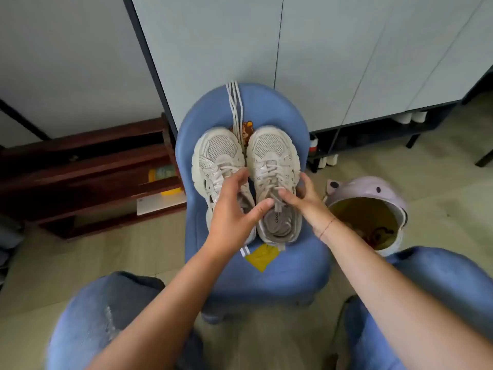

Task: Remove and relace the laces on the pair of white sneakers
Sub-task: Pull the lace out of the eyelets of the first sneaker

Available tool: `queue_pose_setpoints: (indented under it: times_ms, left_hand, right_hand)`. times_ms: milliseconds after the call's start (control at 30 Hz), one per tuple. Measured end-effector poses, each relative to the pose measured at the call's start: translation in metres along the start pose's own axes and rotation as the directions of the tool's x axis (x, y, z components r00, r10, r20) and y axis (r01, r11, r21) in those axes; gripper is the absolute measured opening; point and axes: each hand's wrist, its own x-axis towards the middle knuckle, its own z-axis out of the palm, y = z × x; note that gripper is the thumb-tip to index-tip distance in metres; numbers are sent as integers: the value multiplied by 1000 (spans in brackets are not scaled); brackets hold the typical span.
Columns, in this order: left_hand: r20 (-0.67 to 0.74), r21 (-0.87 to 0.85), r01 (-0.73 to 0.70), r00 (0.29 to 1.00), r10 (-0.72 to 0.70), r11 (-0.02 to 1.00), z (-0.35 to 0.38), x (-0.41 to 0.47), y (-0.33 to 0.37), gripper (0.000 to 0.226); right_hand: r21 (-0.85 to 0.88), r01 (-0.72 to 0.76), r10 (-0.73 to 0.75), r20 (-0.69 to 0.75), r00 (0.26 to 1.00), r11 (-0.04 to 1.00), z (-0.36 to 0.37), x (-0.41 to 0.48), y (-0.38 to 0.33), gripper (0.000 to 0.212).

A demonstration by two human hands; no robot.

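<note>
Two white sneakers stand side by side, toes away from me, on a small blue chair point(288, 265). The left sneaker point(217, 156) and the right sneaker point(270, 153) both have laces threaded through them. My left hand point(234, 209) lies over the left sneaker's opening, and its thumb reaches across to the right sneaker's tongue. My right hand point(301, 198) wraps the right sneaker's outer side, and its thumb presses the lace end at the tongue. Spare white laces point(234, 108) hang over the chair's back.
A lilac animal-shaped bin point(370, 193) stands open on the floor to the right. A dark wooden rack point(88, 169) sits to the left, pale cabinet doors point(320, 49) behind the chair. A yellow tag point(262, 256) lies under the sneakers' heels. My knees in blue jeans frame the bottom.
</note>
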Motion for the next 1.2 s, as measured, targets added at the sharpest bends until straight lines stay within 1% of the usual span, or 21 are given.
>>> queue_pose_setpoints:
  times_ms: [67, 100, 133, 167, 200, 267, 300, 367, 433, 500, 533, 600, 633, 700, 767, 833, 900, 967, 1033, 1133, 1200]
  left_hand:
    - [-17, -9, 6, 1000, -6, 1000, 1, 1, 2, 82]
    - [-18, -9, 1, 1000, -1, 1000, 2, 1, 1, 82]
    - [-10, -5, -1, 1000, 1, 1000, 4, 1, 2, 81]
    - [-8, -15, -8, 1000, 8, 1000, 6, 4, 1, 79]
    - [-4, -27, 2, 1000, -2, 1000, 7, 6, 3, 78]
    - [6, -116, 26, 1000, -25, 993, 8, 10, 9, 80]
    - [9, -176, 43, 999, -42, 983, 8, 12, 13, 82]
    - [35, -279, 110, 994, -105, 954, 8, 20, 25, 85]
    - [110, -337, 163, 985, -134, 927, 7, 32, 36, 78]
    - [238, -426, 218, 963, -123, 878, 3, 46, 46, 89]
    - [297, -472, 223, 951, -84, 853, 2, 50, 50, 93]
    - [346, -540, 181, 938, 21, 822, 2, 54, 56, 92]
    - [346, -552, 176, 938, 31, 815, 2, 54, 58, 90]
    - [310, -565, 190, 951, -7, 803, 6, 52, 60, 81]
    - [237, -587, 204, 969, -75, 783, 11, 50, 57, 66]
    - [161, -596, 218, 975, -151, 773, 14, 48, 51, 66]
    - [116, -572, 215, 976, -182, 792, 14, 46, 48, 74]
    - [72, -539, 189, 981, -178, 821, 16, 46, 45, 77]
    - [45, -526, 176, 983, -179, 832, 18, 44, 44, 71]
    - [46, -508, 159, 986, -158, 847, 20, 43, 44, 55]
    - [38, -501, 147, 988, -148, 853, 21, 42, 47, 53]
  right_hand:
    - [-18, -17, 17, 8, 1000, 1000, -1, 0, -4, 108]
    - [-15, -20, 20, 18, 1000, 1000, -3, 1, -4, 111]
    - [-8, -24, 24, 19, 1000, 1000, -3, 1, -3, 109]
    - [26, -23, 23, 18, 1000, 999, -4, 1, -3, 101]
    - [63, -15, 15, 5, 1000, 998, -4, -2, -5, 89]
    - [165, 12, -9, -16, 1000, 986, -4, -11, -14, 64]
    - [212, 29, -23, -29, 999, 977, -6, -14, -20, 59]
    - [280, 88, -84, -26, 996, 956, -10, -26, -41, 60]
    - [291, 148, -166, 39, 985, 945, -11, -41, -67, 68]
    - [278, 205, -242, 104, 965, 938, -13, -55, -89, 66]
    - [277, 229, -273, 131, 953, 933, -14, -60, -97, 61]
    - [276, 258, -312, 173, 934, 926, -15, -66, -106, 52]
    - [248, 275, -323, 177, 930, 929, -16, -69, -106, 51]
    - [124, 331, -349, 162, 923, 935, -19, -70, -102, 51]
    - [-85, 405, -397, 97, 913, 911, -22, -70, -96, 46]
    - [-300, 465, -487, 4, 874, 833, -22, -72, -93, 34]
    - [-434, 500, -585, -82, 807, 750, -19, -74, -88, 20]
    - [-495, 515, -653, -150, 742, 700, -17, -74, -83, 10]
    - [-536, 518, -691, -186, 699, 667, -17, -76, -81, 6]
    - [-522, 514, -688, -216, 693, 681, -20, -80, -84, 6]
    - [-509, 508, -674, -215, 707, 695, -23, -81, -85, 7]
